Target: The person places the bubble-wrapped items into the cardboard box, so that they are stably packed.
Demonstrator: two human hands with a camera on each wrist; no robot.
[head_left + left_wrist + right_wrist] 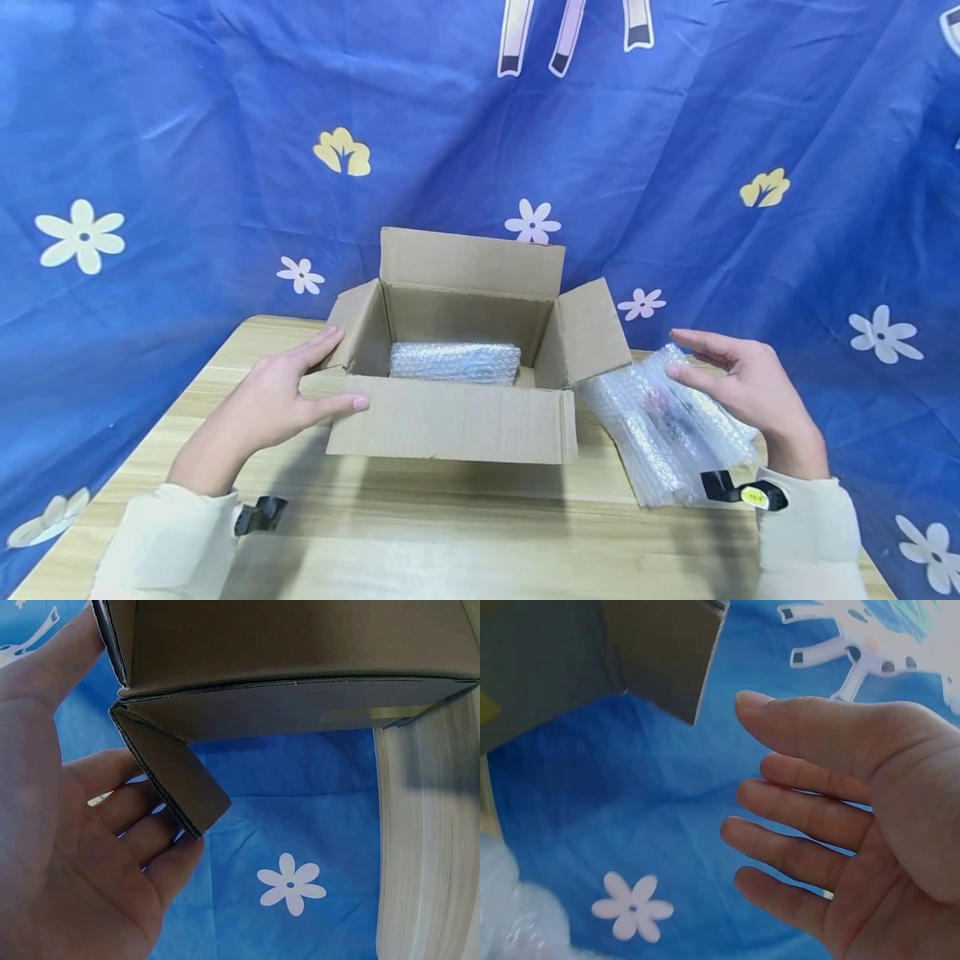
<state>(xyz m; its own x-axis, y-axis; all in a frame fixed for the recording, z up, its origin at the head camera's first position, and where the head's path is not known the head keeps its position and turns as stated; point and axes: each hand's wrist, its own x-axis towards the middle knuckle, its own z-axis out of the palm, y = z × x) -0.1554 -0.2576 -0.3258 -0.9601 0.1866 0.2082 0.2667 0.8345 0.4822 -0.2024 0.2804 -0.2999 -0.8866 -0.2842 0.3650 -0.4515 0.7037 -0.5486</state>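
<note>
An open cardboard box (450,421) stands on the table with its flaps spread, and a bubble-wrapped package (454,362) lies inside. At its left corner my left hand (270,398) holds the box, thumb over the front flap and fingers against the left flap (176,769). The fingertips are partly hidden behind that flap in the left wrist view. My right hand (742,387) is in the air to the right of the box, fingers apart from the thumb and nothing between them. Under it, more bubble-wrapped packages (660,425) lie on the table, with something reddish and dark showing through.
The wooden table (450,533) reaches back to a blue patterned cloth (450,108) hanging behind it. The box's right flap (595,333) sticks out toward the bubble-wrapped packages, and its back flap stands upright near the cloth.
</note>
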